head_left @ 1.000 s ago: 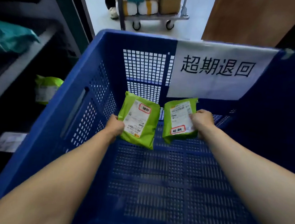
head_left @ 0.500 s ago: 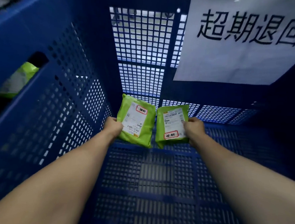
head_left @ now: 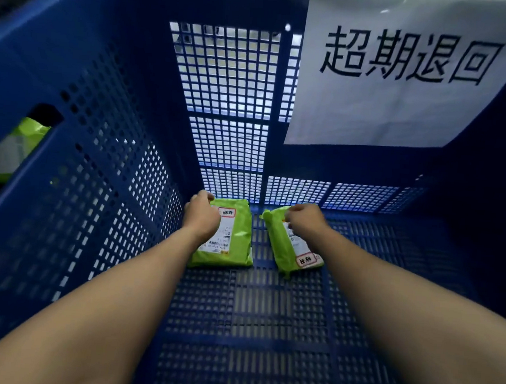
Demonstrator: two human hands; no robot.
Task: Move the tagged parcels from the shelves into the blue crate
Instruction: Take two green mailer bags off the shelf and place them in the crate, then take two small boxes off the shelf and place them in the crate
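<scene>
Two green tagged parcels lie flat on the mesh floor of the blue crate, close to its far wall. My left hand is curled over the far left corner of the left parcel, whose white label and red tag face up. My right hand grips the far end of the right parcel, which lies slightly turned with its red tag toward me. Both forearms reach down into the crate from the near side.
A white paper sign with black characters hangs on the crate's far wall at the right. Through the handle slot in the left wall another green parcel shows outside the crate. High perforated walls surround the hands.
Both hands have lowered the parcels from an upright tilt onto the crate floor. The hands now sit over the parcels' far ends, and the view has dropped deeper into the crate.
</scene>
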